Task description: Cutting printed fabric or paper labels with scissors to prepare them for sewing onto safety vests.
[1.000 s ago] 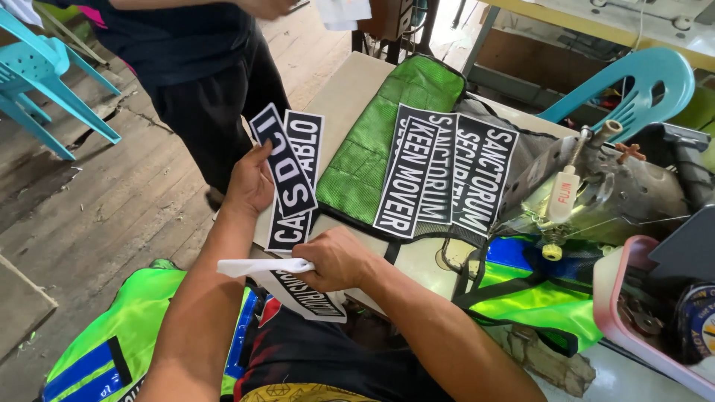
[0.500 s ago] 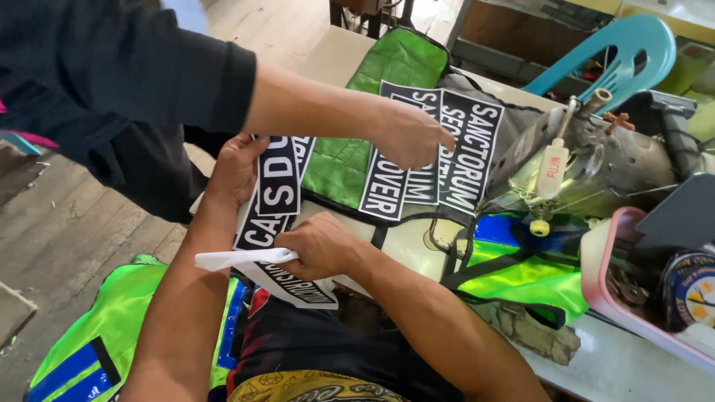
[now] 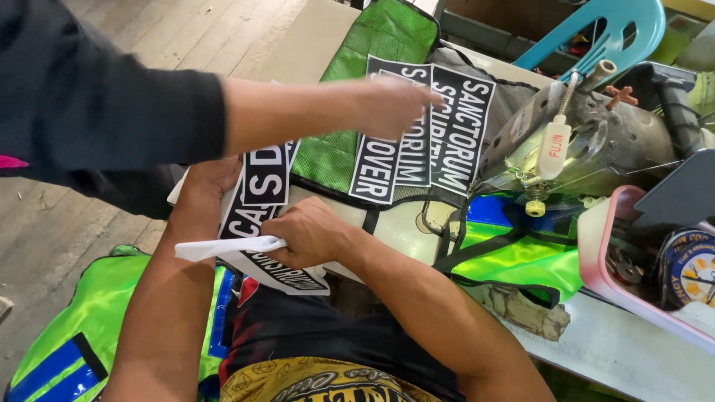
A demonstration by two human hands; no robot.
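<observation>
My right hand (image 3: pixel 309 232) is closed on a white strip (image 3: pixel 223 248) lying over a black lettered patch (image 3: pixel 287 274) at the table's near edge. My left hand (image 3: pixel 211 181) grips the edge of two more black patches with white letters (image 3: pixel 264 175); a co-worker's forearm hides part of it. That co-worker's arm in a dark sleeve (image 3: pixel 104 112) reaches across from the left. Their hand (image 3: pixel 395 104) rests on three black lettered patches (image 3: pixel 428 138) laid on a green mesh vest (image 3: pixel 372 45).
A grey sewing machine (image 3: pixel 596 141) stands at the right, with a neon green and blue vest (image 3: pixel 521 257) under it. A pink tray (image 3: pixel 596 246) of small items sits at the far right. Another neon vest (image 3: pixel 67 335) lies on my lap. A blue plastic chair (image 3: pixel 622 30) stands behind.
The co-worker has leaned in from the left and stretched an arm over my left hand to the patches on the green vest. My hands have stayed where they were.
</observation>
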